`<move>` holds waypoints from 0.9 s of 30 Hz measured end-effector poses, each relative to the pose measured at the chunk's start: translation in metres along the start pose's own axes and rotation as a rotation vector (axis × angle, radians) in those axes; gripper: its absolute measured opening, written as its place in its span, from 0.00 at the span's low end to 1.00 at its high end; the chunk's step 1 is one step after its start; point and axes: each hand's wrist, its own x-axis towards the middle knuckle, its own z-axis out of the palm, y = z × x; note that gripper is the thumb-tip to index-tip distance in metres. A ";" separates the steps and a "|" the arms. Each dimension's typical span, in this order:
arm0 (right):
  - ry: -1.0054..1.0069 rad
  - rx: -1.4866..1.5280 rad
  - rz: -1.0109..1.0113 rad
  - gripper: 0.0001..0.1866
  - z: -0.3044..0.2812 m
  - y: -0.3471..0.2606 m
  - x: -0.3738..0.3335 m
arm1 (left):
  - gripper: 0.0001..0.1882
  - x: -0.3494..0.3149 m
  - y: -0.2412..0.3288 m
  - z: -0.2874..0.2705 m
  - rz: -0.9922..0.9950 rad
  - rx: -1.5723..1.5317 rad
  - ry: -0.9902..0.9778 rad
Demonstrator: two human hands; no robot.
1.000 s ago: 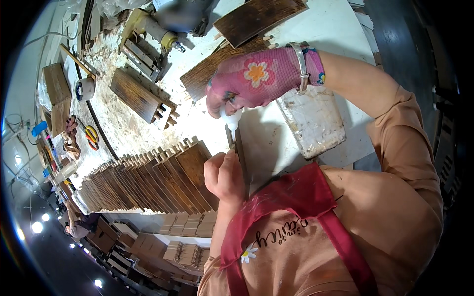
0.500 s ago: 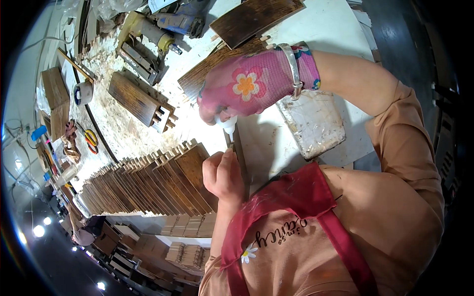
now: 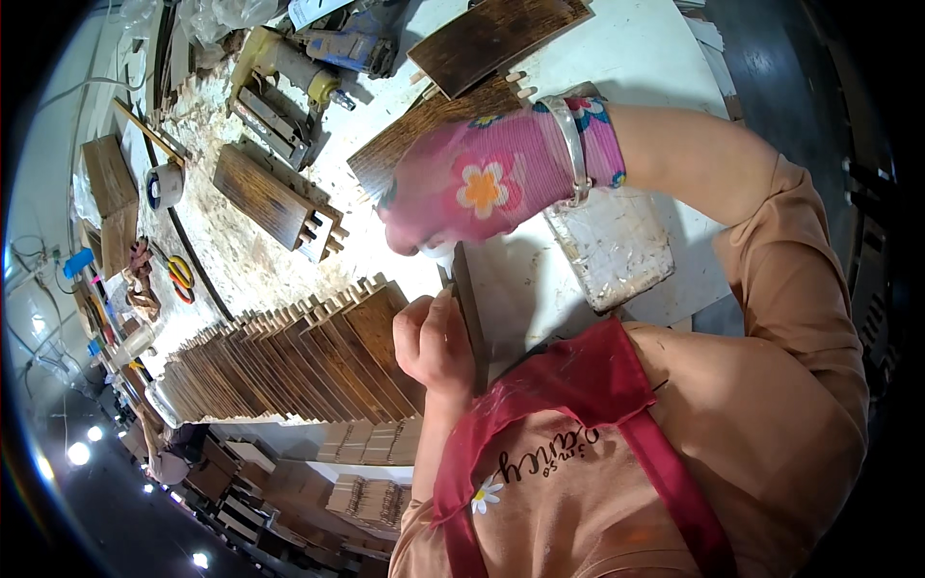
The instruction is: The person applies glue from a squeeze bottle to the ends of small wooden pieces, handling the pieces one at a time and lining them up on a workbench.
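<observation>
My gloved right hand (image 3: 462, 183), in a pink flowered glove, is closed around a white squeeze bottle (image 3: 441, 252), most of it hidden by the fingers. Its nozzle points down at the end of a narrow dark wooden board (image 3: 470, 313) standing on edge. My bare left hand (image 3: 432, 342) is closed with thumb and fingertips at that board's upper end; whether a small peg is also pinched there I cannot tell. Left of it stands a row of dark boards (image 3: 318, 337) with pale dowels along their upper ends.
Two dark boards (image 3: 496, 39) lie beyond my right hand, and a dowelled pair (image 3: 265, 197) sits left. Farther off are a nail gun (image 3: 289, 72), a tape roll (image 3: 165, 185) and scissors (image 3: 179, 276). A glue-smeared pale block (image 3: 617, 246) rests right.
My right hand has turned and shifted slightly left, so the bottle is more hidden. My left hand stays nearly in place at the board's end.
</observation>
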 end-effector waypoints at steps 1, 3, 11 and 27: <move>0.032 0.069 0.007 0.05 0.001 0.004 -0.001 | 0.10 0.001 0.000 0.000 0.000 -0.001 0.003; 0.020 0.165 0.065 0.07 0.000 0.009 -0.006 | 0.10 0.003 0.000 0.000 0.001 -0.003 0.008; -0.152 0.436 0.396 0.13 -0.016 0.006 -0.009 | 0.09 0.009 0.001 0.000 0.014 0.020 0.003; -0.207 0.008 0.090 0.06 -0.018 0.001 0.009 | 0.10 0.018 -0.008 0.002 0.082 0.067 0.002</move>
